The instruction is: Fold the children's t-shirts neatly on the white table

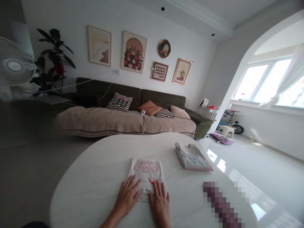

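A folded white shirt with a pink print (145,167) lies flat on the white table, with a small bright pink and green patch near its lower edge. My left hand (128,193) rests on its lower left part, fingers stretched out. On its lower right part lies my right hand (160,201), fingers also extended and palm down. Neither hand grips the cloth. Farther back on the right is a small stack of folded clothes (193,157), pale with a bluish print on top and a pink edge beneath.
The rounded white table (90,177) fills the foreground. A blurred-out dark reddish shape (222,204) lies at its right side. Behind stands a green sofa (163,95) with a beige cover and cushions. A fan (15,65) is at the far left, and a stool (225,130) at the right.
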The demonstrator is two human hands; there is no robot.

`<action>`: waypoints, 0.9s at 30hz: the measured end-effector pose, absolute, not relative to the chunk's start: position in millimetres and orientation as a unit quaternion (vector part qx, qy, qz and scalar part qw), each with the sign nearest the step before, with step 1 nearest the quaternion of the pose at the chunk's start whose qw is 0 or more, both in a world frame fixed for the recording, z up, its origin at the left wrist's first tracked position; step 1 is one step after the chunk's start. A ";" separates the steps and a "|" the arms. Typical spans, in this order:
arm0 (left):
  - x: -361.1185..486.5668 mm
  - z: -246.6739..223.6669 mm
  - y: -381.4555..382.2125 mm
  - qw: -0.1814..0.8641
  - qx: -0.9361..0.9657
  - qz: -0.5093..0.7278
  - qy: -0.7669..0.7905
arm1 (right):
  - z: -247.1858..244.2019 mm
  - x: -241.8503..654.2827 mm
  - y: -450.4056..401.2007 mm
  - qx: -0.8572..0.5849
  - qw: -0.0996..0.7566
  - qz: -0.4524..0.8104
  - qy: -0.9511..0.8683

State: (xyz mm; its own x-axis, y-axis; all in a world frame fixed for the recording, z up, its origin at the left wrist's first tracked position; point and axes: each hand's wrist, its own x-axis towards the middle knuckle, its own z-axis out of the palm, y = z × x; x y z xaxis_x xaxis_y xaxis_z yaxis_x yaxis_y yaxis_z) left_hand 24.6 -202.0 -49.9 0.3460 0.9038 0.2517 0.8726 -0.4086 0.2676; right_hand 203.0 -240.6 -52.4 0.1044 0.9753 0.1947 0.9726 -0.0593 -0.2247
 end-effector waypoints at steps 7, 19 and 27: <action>24.2 -48.5 -202.0 0.045 0.819 0.176 0.545 | -52.6 203.9 -240.4 -0.728 0.144 0.013 -0.670; 21.5 -62.5 -195.5 -0.016 0.828 0.208 0.520 | -56.1 204.2 -240.2 -0.729 0.144 0.008 -0.669; 22.0 -56.2 -195.7 0.012 0.828 0.189 0.528 | -51.7 201.9 -239.7 -0.727 0.143 0.008 -0.672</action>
State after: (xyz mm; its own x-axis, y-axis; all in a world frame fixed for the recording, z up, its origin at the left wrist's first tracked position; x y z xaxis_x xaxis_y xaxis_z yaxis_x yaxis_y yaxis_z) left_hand 22.0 -195.7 -56.2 0.3718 0.8787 0.2993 0.8693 -0.4427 0.2198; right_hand 201.9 -239.7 -51.7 0.0976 0.9787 0.1805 0.9739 -0.0566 -0.2198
